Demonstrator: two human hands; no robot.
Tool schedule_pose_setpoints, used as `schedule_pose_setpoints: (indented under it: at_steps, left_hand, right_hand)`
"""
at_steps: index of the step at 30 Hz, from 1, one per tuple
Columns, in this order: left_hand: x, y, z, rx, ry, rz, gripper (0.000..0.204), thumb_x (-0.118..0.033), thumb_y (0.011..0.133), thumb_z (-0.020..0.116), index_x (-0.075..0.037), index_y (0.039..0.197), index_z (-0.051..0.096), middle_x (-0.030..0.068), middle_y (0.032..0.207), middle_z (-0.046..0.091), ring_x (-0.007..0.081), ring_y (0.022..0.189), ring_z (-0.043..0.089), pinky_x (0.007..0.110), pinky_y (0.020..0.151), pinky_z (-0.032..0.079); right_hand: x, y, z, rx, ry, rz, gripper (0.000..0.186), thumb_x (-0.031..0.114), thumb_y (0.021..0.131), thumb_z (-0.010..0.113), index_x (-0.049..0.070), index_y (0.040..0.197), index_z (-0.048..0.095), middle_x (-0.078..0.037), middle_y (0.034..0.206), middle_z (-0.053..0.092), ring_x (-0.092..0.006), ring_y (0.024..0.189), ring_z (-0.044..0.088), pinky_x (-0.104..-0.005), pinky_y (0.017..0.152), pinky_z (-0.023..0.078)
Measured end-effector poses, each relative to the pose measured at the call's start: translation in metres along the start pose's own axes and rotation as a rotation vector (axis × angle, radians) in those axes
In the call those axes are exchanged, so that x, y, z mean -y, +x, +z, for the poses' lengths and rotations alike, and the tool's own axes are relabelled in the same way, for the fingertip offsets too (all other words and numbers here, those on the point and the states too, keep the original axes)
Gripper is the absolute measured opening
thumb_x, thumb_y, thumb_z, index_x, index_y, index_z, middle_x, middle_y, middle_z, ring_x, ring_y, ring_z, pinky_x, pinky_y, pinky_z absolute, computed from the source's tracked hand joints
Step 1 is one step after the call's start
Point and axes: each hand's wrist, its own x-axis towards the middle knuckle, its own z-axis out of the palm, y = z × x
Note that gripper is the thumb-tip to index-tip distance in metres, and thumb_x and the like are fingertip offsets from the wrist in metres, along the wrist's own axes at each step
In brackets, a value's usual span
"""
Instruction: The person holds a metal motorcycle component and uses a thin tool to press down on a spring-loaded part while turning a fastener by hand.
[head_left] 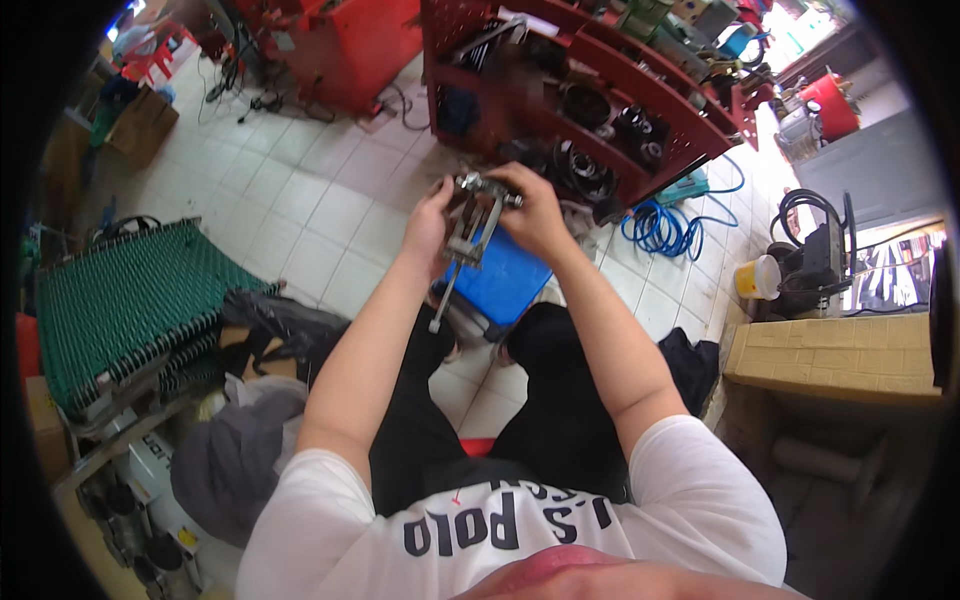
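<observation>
Between my hands is a grey metal tool (470, 235) with a frame and a long screw rod that hangs down at a slant to a small crossbar at its lower end. My left hand (430, 225) is closed on the left side of it, thumb up near the top. My right hand (530, 210) grips the upper right, fingers curled around the shiny fittings at its head. Below the tool is a blue square surface (510, 280), low between my knees, partly hidden by the tool and my hands.
Ahead stands a red shelf unit (670, 70) with metal parts, beside a red machine (330, 50). A coiled blue hose (665, 230) lies on the tiles. Green folding loungers (140, 300) are at left; a yellow-white bucket (758, 278) and cardboard box (830, 350) are at right.
</observation>
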Motion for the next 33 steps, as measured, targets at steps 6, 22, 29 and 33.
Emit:
schedule_pose_setpoints:
  at_steps: [6, 22, 29, 33]
  left_hand:
    - [-0.003, -0.007, 0.002, -0.113, 0.09, -0.036, 0.049, -0.053, 0.107, 0.051, -0.008, 0.123, 0.062, 0.0079, 0.102, 0.073, 0.0179, 0.085, 0.073, 0.033, 0.071, 0.06]
    - [-0.006, -0.014, 0.0, -0.122, 0.058, -0.014, 0.035, -0.041, 0.11, 0.05, -0.009, 0.115, 0.062, 0.0061, 0.092, 0.071, 0.015, 0.067, 0.067, 0.03, 0.054, 0.053]
    - [-0.011, -0.022, 0.01, -0.18, 0.071, 0.005, 0.028, -0.034, 0.109, 0.052, -0.009, 0.117, 0.061, 0.0063, 0.092, 0.071, 0.0156, 0.067, 0.068, 0.031, 0.054, 0.054]
    - [-0.01, -0.019, 0.007, -0.164, 0.109, 0.012, 0.026, -0.031, 0.109, 0.052, -0.008, 0.118, 0.06, 0.0055, 0.097, 0.07, 0.0145, 0.07, 0.068, 0.031, 0.057, 0.054]
  right_hand:
    - [0.005, -0.002, 0.008, 0.018, -0.041, 0.033, 0.029, 0.004, 0.084, 0.082, 0.0, 0.11, 0.071, -0.009, 0.104, 0.071, -0.02, 0.095, 0.069, -0.0308, 0.087, 0.053]
    - [0.005, -0.004, 0.02, -0.025, -0.033, 0.08, 0.031, 0.004, 0.082, 0.083, -0.001, 0.111, 0.073, -0.011, 0.103, 0.072, -0.0218, 0.094, 0.071, -0.0307, 0.084, 0.054]
    - [0.004, -0.005, 0.018, -0.014, -0.06, 0.052, 0.031, 0.004, 0.082, 0.083, -0.001, 0.111, 0.073, -0.01, 0.102, 0.072, -0.0224, 0.093, 0.071, -0.0308, 0.083, 0.054]
    - [0.003, -0.005, 0.019, -0.013, -0.061, 0.052, 0.031, 0.005, 0.082, 0.084, 0.0, 0.111, 0.073, -0.01, 0.102, 0.072, -0.0222, 0.093, 0.071, -0.031, 0.083, 0.054]
